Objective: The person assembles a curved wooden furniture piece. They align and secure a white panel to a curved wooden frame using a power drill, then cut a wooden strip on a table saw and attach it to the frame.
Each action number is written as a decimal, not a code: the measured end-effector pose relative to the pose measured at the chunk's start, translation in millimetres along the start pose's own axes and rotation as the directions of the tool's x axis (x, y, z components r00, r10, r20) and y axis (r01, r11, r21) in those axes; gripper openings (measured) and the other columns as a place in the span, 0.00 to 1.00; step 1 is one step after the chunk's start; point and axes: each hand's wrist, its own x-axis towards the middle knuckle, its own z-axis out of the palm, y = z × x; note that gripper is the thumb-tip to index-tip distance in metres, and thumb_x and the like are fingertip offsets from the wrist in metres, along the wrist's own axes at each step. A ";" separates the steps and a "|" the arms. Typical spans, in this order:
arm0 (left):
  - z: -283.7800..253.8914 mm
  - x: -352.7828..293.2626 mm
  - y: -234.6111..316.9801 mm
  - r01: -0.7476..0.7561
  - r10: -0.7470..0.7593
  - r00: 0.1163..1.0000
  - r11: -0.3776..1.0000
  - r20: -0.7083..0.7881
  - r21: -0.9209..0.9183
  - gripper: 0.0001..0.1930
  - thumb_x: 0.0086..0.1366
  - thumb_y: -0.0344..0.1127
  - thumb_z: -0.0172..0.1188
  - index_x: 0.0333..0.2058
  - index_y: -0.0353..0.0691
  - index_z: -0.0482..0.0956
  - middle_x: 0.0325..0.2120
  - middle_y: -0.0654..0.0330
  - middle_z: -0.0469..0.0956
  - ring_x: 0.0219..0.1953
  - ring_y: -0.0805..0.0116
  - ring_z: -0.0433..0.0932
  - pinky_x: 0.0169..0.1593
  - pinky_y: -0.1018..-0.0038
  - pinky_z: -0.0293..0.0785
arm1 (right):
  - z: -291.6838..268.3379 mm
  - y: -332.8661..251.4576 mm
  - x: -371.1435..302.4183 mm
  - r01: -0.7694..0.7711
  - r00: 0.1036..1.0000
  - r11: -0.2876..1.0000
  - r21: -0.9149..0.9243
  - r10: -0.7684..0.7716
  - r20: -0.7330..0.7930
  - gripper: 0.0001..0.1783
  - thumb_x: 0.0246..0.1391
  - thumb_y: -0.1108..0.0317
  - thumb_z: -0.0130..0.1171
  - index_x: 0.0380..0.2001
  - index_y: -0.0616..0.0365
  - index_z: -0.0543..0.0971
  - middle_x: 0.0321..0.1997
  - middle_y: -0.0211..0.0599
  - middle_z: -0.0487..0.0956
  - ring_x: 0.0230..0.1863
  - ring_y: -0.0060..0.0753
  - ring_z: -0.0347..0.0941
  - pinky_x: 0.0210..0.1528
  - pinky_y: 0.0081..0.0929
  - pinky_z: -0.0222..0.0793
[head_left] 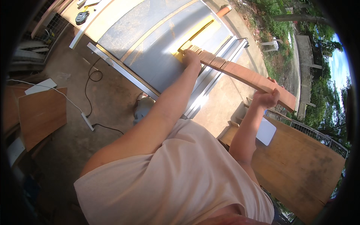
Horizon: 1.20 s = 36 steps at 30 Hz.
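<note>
Wood board spans both hands, long axis 10 to 4 o'clock. Left hand is at the slotted end, at 10; right hand sits near the plain end, at 4, with a short stub past it. Right is clenched around the board. Left touches its end, but most fingers are hidden, can't tell how firmly they close.

Key relation: yellow plate with the dark slot is at 1 o'clock from the left hand, its near end just beside it. Slot runs about 2 to 8, so board lies crosswise to it. Left is the nearer hand; right is well apart.

In the way: metal rail, roughly 1 to 7, crosses under the board between the 2 hands. Can't tell if they touch. Grey table opens out at 9 from the left hand.

Around: orange tube at 1 past the plate, tape measure at 10 from left hand, power strip on the floor at 8. From right hand: white chair at 12, white panel at 6, wooden table at 5.
</note>
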 end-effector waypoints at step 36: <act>16.5 -39.5 1.8 -0.012 -0.052 0.989 0.907 -0.139 -0.421 0.30 0.73 0.52 0.37 0.49 0.27 0.75 0.43 0.43 0.80 0.46 0.53 0.81 0.49 0.66 0.77 | 4.6 2.8 2.7 -0.027 0.994 0.997 -0.069 0.019 -0.107 0.24 0.51 0.63 0.41 0.45 0.72 0.71 0.42 0.55 0.75 0.48 0.49 0.73 0.57 0.46 0.68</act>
